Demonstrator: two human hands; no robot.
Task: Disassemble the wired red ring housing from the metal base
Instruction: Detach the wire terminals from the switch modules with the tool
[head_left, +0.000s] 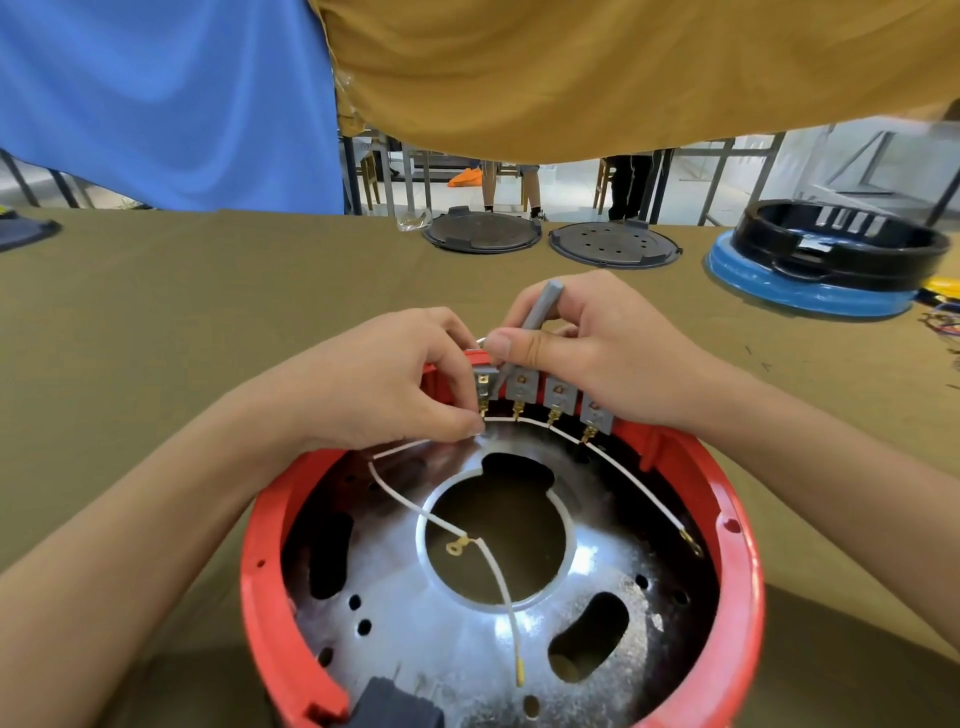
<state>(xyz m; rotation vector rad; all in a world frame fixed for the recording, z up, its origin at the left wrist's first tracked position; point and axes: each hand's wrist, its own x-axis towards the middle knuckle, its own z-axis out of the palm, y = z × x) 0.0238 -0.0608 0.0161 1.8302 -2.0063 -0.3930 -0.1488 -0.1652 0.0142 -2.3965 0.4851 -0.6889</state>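
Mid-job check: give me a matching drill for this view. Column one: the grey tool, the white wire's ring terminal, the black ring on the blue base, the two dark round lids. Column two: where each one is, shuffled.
Things:
1. grey tool
2. ring terminal on the white wire
3. black ring on the blue base
4. two dark round lids

Places:
A. far edge of the table, centre
B. far right of the table
C. held in the right hand, tip at the grey switch blocks
D. over the big centre hole of the metal base

Pairs: 1-C, 2-D, 3-B, 4-A
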